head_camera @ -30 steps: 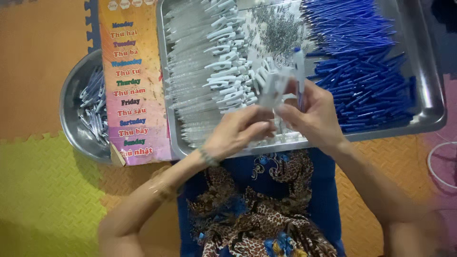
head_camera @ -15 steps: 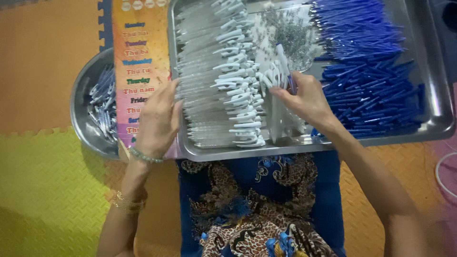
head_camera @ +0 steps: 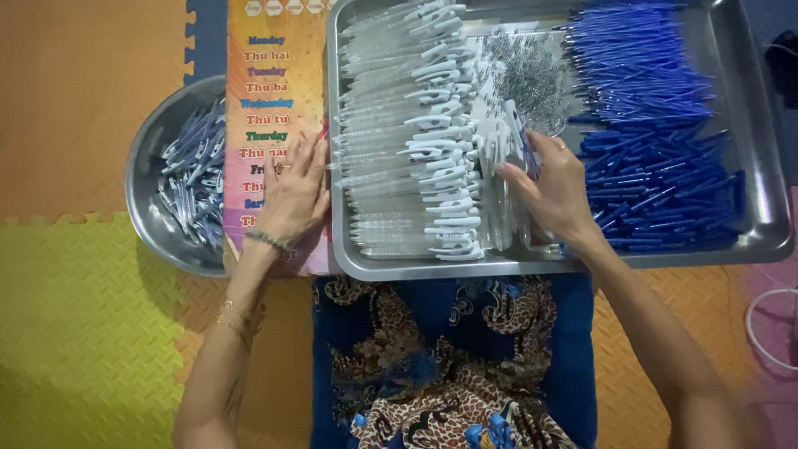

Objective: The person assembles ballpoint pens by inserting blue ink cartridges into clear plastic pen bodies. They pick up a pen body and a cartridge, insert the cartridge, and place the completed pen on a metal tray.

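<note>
Here, left hand [head_camera: 293, 189] flat, fingers released, on the colourful chart [head_camera: 270, 91]; right hand [head_camera: 555, 189] grasping clear pen barrels [head_camera: 399, 166].

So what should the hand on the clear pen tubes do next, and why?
Probably pinch one clear tube and lift it out. The right hand already rests on the tubes in the metal tray, holding a blue piece. The left hand lies flat on the colourful chart.
</note>
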